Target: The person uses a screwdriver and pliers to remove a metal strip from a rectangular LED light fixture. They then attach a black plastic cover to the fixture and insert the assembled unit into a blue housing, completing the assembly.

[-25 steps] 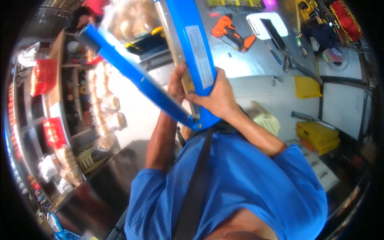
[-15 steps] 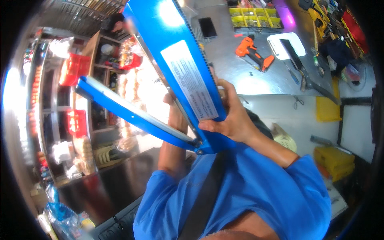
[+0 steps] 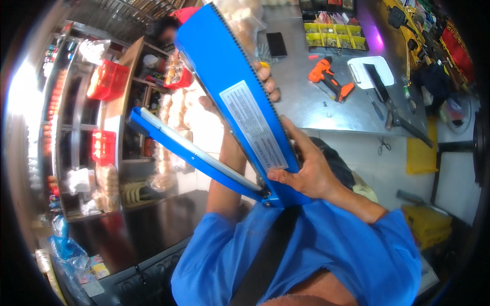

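Sealer (image 3: 232,97): blue, long, hinged, held up in the air in front of the person's chest; lever arm (image 3: 194,153) swung open away from the body, joined to it at the hinge near the right hand. A white label runs along the body's underside.

Right hand (image 3: 306,171): forearm comes up from the blue sleeve; grip closed round the sealer's hinge end, thumb lying along the label edge, fingers wrapped behind.

Left hand (image 3: 268,84): mostly hidden behind the sealer; forearm rises beneath the open arm; fingertips curl over the sealer's far edge about midway along, grip closed on it.

Table (image 3: 326,109): grey metal, beyond the sealer, well apart from it. On it: orange drill (image 3: 331,81), dark phone (image 3: 277,44), white tray (image 3: 370,71) with a dark tool across it.

Parts box (image 3: 334,38): at the table's far side, yellow compartments with small items, too small to tell.

Shelves (image 3: 109,132): left of the sealer; red baskets (image 3: 107,80), contents unclear; pale bagged goods stacked beside.

Yellow crate (image 3: 427,219): on the floor, right of the right hand's sleeve.
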`<state>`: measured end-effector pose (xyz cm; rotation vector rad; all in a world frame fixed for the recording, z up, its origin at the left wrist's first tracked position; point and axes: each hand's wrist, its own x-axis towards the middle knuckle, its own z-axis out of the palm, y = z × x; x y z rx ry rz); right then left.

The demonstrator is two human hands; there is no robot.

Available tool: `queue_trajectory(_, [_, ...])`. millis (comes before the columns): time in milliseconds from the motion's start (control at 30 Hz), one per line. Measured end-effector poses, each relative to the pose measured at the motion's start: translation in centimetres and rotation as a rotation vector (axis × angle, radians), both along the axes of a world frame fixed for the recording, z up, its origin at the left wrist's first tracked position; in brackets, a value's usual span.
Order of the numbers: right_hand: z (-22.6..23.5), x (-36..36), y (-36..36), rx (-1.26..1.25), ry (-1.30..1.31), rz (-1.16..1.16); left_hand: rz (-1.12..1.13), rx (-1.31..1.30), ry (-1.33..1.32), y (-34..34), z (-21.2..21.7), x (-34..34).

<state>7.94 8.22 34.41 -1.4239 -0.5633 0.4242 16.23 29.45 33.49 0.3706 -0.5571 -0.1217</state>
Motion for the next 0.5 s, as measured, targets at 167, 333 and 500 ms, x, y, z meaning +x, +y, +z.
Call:
queue_trajectory(167, [-0.3, -0.4, -0.5, -0.080, -0.021, 0.018, 0.136, 0.037, 0.121, -0.4, -1.0, -1.4])
queue_trajectory(333, [-3.6, 0.9, -0.9, 0.274, 0.390, 0.034, -0.080, -0.076, 0.033, -1.9, -1.9, 0.3])
queue_trajectory(500, [-8.1, 6.2, 1.1, 0.526, 0.841, 0.654, -0.111, -0.077, -0.062, -2.6, -0.3, 0.9])
